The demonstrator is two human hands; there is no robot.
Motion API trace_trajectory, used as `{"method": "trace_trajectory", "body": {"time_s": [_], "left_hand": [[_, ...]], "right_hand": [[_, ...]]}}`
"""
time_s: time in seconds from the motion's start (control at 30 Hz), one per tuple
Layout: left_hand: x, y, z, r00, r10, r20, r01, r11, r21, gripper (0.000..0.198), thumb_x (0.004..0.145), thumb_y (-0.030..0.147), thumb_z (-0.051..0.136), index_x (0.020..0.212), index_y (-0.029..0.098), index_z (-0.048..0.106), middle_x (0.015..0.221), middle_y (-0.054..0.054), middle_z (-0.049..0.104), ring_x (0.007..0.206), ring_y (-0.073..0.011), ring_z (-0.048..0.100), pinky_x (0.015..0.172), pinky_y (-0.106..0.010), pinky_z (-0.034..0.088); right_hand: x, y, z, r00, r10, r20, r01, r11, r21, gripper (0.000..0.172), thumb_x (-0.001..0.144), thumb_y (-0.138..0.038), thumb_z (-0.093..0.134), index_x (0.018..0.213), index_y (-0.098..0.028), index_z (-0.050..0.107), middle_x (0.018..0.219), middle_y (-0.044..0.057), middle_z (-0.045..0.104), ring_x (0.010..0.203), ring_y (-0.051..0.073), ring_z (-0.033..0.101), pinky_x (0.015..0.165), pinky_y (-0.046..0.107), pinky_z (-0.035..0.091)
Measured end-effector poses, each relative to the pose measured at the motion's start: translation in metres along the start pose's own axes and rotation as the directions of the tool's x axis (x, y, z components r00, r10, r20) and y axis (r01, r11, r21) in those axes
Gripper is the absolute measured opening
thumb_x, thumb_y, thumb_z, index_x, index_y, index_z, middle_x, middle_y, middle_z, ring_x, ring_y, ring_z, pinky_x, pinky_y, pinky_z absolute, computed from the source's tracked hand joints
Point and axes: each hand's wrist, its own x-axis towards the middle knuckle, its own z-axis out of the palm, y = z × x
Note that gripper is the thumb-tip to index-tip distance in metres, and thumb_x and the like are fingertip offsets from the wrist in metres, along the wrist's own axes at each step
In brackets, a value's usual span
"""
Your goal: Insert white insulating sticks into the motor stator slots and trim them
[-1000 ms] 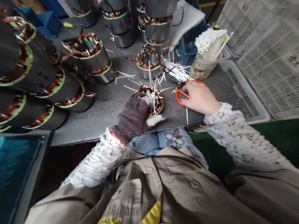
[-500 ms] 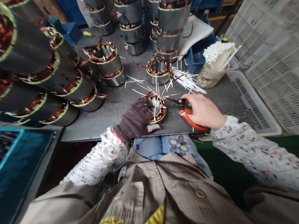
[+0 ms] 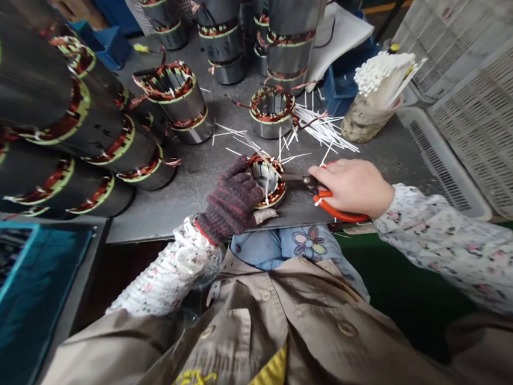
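My left hand (image 3: 232,201), in a dark knitted glove with a bare thumb tip, is closed on the left side of a small motor stator (image 3: 279,190) at the bench's front edge. Copper windings and a yellow-green rim ring its top, and white ties cross its opening. Orange-handled scissors (image 3: 345,215) are in my bare right hand (image 3: 359,187), fingers wrapped round the handles. Their blades point left and reach the stator's right rim by the ties. Whether the blades touch a tie is hard to tell.
Another stator (image 3: 272,112) stands just behind, beside scattered white strips (image 3: 326,128). A cup (image 3: 365,121) of white sticks is at the right, near white plastic crates (image 3: 486,112). Stators are stacked at left (image 3: 103,135) and back (image 3: 291,44). A teal bin (image 3: 47,293) is lower left.
My right hand has moved the scissors left, bringing the blades from beside the stator to its rim. The ties' loose ends now lean left. My left hand stays on the stator.
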Motion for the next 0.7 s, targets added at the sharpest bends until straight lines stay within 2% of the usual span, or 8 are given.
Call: {"method": "trace_trajectory", "body": {"time_s": [0.13,0.27,0.33,0.4,0.5,0.57,0.6,0.7], "left_hand": [[-0.004,0.001,0.002,1.000,-0.012,-0.023,0.014,0.996,0.086,0.054,0.095,0.070,0.060,0.091,0.019,0.074,0.087,-0.011,0.071,0.098,-0.0344,0.067,0.123,-0.077,0.023],[-0.006,0.001,0.004,0.999,-0.027,0.019,0.024,0.988,0.153,0.058,0.094,0.072,0.061,0.099,0.016,0.075,0.102,-0.017,0.074,0.106,-0.0400,0.066,0.114,-0.079,0.032],[-0.005,0.001,0.004,0.997,-0.063,0.033,0.057,0.985,0.164,0.062,0.088,0.076,0.067,0.098,0.015,0.075,0.106,-0.019,0.074,0.109,-0.0419,0.065,0.109,-0.076,0.039],[-0.003,0.004,0.005,0.994,-0.090,0.062,0.080,0.984,0.158,0.063,0.085,0.077,0.070,0.094,0.016,0.074,0.104,-0.019,0.074,0.107,-0.0407,0.066,0.105,-0.069,0.046],[-0.005,0.010,0.007,0.984,-0.167,0.069,0.160,0.982,0.098,0.058,0.087,0.074,0.070,0.089,0.016,0.073,0.092,-0.014,0.073,0.099,-0.0350,0.068,0.102,-0.060,0.052],[-0.009,0.014,0.010,0.955,-0.297,-0.003,0.297,0.955,-0.016,0.057,0.087,0.074,0.071,0.083,0.016,0.072,0.083,-0.012,0.072,0.094,-0.0331,0.070,0.099,-0.058,0.054],[-0.011,0.014,0.011,0.922,-0.383,-0.064,0.373,0.920,-0.120,0.058,0.086,0.074,0.072,0.080,0.017,0.072,0.079,-0.011,0.071,0.091,-0.0324,0.071,0.096,-0.057,0.056],[-0.020,0.006,0.012,0.808,-0.555,-0.198,0.444,0.794,-0.415,0.053,0.098,0.068,0.060,0.096,0.017,0.075,0.078,-0.008,0.074,0.081,-0.0271,0.073,0.081,-0.050,0.062]], "right_hand": [[-0.002,-0.011,-0.005,0.998,-0.068,0.013,0.068,0.998,0.003,0.039,0.086,-0.039,0.058,0.121,-0.026,0.071,0.089,0.010,0.075,0.083,0.028,0.063,0.070,0.040,0.042],[-0.002,-0.027,-0.009,0.985,-0.167,0.041,0.167,0.986,0.002,0.039,0.085,-0.039,0.062,0.120,-0.023,0.072,0.090,0.012,0.074,0.085,0.028,0.063,0.072,0.040,0.043],[-0.001,-0.031,-0.009,0.991,-0.121,0.062,0.120,0.993,0.021,0.033,0.087,-0.039,0.060,0.114,-0.024,0.074,0.084,0.011,0.074,0.079,0.027,0.064,0.068,0.039,0.040],[0.000,-0.026,-0.006,0.998,-0.011,0.059,0.006,0.997,0.081,0.035,0.089,-0.043,0.059,0.115,-0.025,0.074,0.084,0.010,0.074,0.077,0.027,0.065,0.065,0.039,0.041],[-0.002,-0.006,0.007,0.974,0.218,0.060,-0.226,0.954,0.197,0.058,0.088,-0.053,0.063,0.137,-0.023,0.066,0.100,0.013,0.077,0.085,0.032,0.070,0.071,0.043,0.050],[-0.007,0.012,0.024,0.955,0.291,0.061,-0.297,0.915,0.272,0.078,0.083,-0.054,0.068,0.150,-0.016,0.056,0.117,0.018,0.075,0.101,0.037,0.072,0.083,0.049,0.057],[-0.009,0.022,0.034,0.958,0.285,0.025,-0.279,0.910,0.307,0.081,0.082,-0.050,0.069,0.152,-0.012,0.053,0.129,0.021,0.071,0.113,0.039,0.069,0.094,0.051,0.058],[-0.015,0.044,0.069,0.937,0.301,-0.178,-0.248,0.931,0.268,0.067,0.090,-0.051,0.055,0.145,-0.013,0.060,0.143,0.022,0.063,0.131,0.043,0.061,0.110,0.060,0.050]]}}
